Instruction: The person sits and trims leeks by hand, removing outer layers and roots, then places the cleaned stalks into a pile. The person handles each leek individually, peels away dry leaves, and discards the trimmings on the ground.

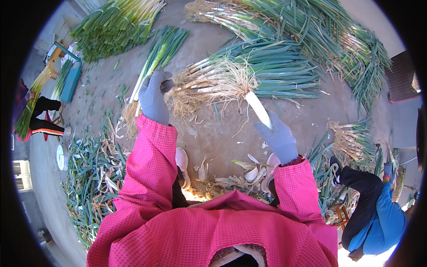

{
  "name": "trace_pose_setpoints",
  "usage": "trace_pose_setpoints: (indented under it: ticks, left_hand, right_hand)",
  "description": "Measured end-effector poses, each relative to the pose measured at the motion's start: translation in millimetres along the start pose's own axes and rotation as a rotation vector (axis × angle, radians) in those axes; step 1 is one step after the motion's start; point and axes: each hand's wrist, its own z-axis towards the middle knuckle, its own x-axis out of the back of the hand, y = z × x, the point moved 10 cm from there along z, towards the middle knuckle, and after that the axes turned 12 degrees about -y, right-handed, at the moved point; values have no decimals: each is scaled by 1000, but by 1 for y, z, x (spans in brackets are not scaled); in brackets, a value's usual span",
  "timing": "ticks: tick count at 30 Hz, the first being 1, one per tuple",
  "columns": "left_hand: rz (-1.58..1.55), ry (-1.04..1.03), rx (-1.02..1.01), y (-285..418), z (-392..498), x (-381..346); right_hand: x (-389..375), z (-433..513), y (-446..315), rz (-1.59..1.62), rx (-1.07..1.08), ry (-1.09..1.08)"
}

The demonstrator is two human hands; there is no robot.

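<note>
My right hand [277, 135], in a grey glove with white dots, grips a peeled white leek or large green onion stalk [258, 108]; its bushy roots [245, 78] point up and away from me. My left hand [154, 93], gloved alike, is at a small group of green onions [163, 50] with white stems and green leaves; whether its fingers hold them cannot be told. Stringy roots [130, 116] show just below that hand. Between and beyond my hands lies a loose heap of unpeeled green onions [283, 73], roots towards the left.
Tied bundles [113, 30] lie at the upper left, a large heap [300, 23] at the upper right. Leaf trimmings [95, 180] cover the ground at left; peeled skins [233, 182] lie by my shoes. Co-workers sit at the far left [46, 113] and lower right [377, 213].
</note>
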Motion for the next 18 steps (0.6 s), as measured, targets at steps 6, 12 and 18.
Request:
trace_pose_setpoints:
  ticks: [6, 12, 18]
  left_hand:
    - [593, -588, 6, -59, -31, -79]
    - [27, -873, 620, -140, -107, -126]
    - [-225, -759, 665, -153, -110, -137]
  right_hand:
    - [7, -7, -12, 55, 233, 75]
    - [-34, -7, -33, 321, 444, -167]
    - [-51, 1, -15, 49, 348, -121]
